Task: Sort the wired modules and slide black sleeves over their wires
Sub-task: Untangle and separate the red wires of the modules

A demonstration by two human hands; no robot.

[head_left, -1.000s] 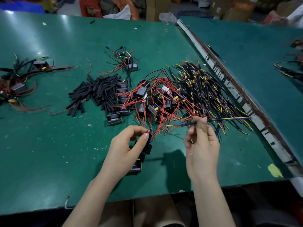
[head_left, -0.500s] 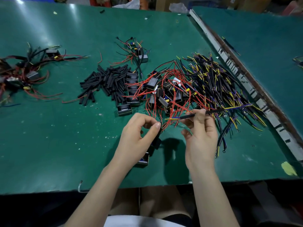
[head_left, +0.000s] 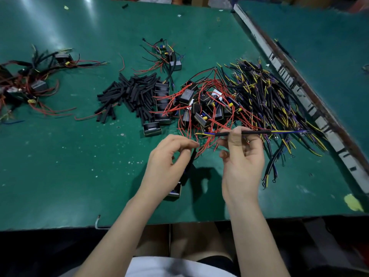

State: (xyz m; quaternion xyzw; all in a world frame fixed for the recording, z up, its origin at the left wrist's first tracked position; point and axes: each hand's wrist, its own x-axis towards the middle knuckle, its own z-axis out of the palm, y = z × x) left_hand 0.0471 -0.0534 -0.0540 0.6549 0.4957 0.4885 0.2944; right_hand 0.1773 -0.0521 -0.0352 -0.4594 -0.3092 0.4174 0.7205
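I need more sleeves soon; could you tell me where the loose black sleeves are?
The black sleeves lie heaped mid-table, left of the red-wired modules and beyond the left hand.

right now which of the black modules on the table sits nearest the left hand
The black module lying alone at the near edge, partly hidden under the left hand. The others sit farther back, in the row beside the black sleeves or among red wires.
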